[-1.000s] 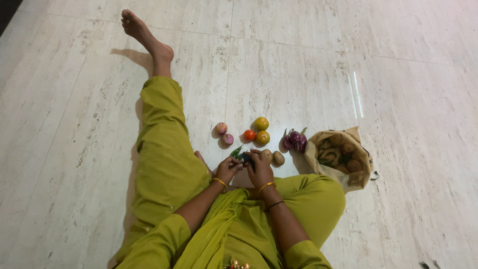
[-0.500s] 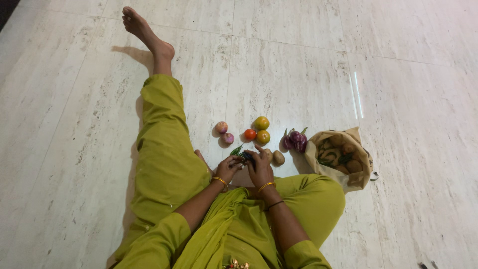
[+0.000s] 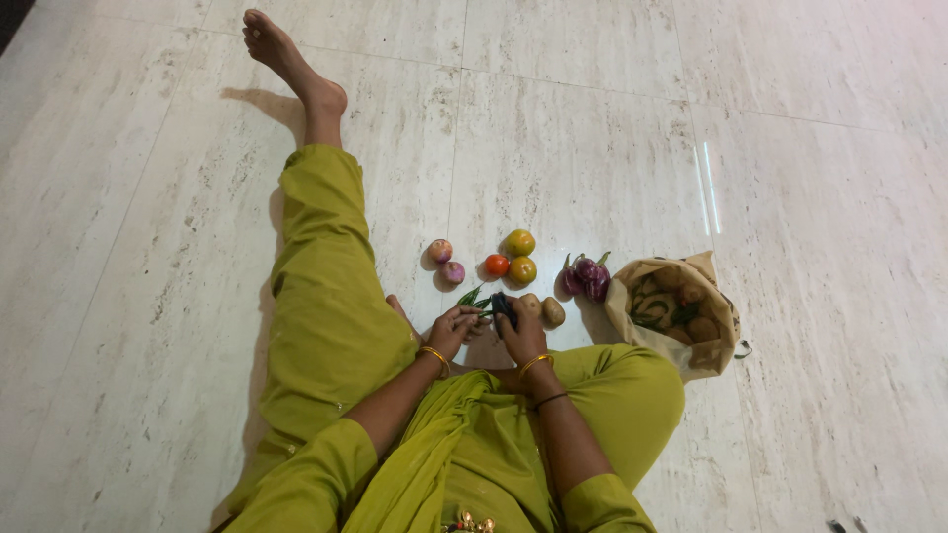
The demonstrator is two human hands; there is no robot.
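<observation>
Several groups already lay sorted on the floor at mid-frame: onions, tomatoes, potatoes, eggplants. Left hand pinched green chillies; right hand curled around a dark piece. Right of them, the paper bag held more, so sorting looked unfinished.

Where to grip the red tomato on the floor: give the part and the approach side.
Take the red tomato from above, fingers across its round sides left and far. Two yellowish tomatoes crowd its right, and the potatoes and both hands sit on the near side, so the top is freest.
</observation>
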